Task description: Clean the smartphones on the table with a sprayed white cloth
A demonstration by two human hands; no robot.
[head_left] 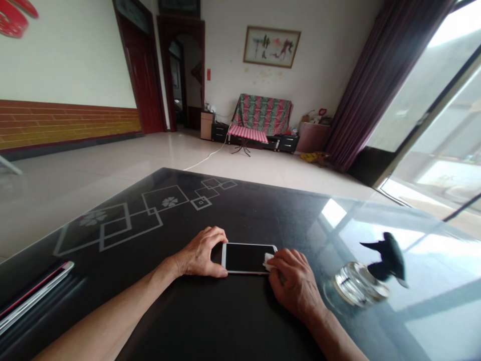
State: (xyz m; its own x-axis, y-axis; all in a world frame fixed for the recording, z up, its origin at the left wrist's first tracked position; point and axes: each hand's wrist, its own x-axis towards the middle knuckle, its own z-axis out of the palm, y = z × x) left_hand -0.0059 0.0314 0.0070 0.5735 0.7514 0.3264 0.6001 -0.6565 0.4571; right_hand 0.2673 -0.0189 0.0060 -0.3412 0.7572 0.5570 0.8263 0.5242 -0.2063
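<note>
A white-framed smartphone lies on the dark glossy table with its black screen up, its long side running left to right. My left hand grips its left end, thumb at the near edge and fingers at the far edge. Over the right end, my right hand is closed on a small white cloth or tissue, which touches the screen. Most of that white piece is hidden under the fingers, so I cannot tell its exact kind. To the right stands a clear spray bottle with a black trigger head.
The black table bears a pale pattern of squares at its far left. At the left edge lies a dark flat object with red and silver edges. Beyond the table are a striped stool, a cloth-covered item and a purple curtain.
</note>
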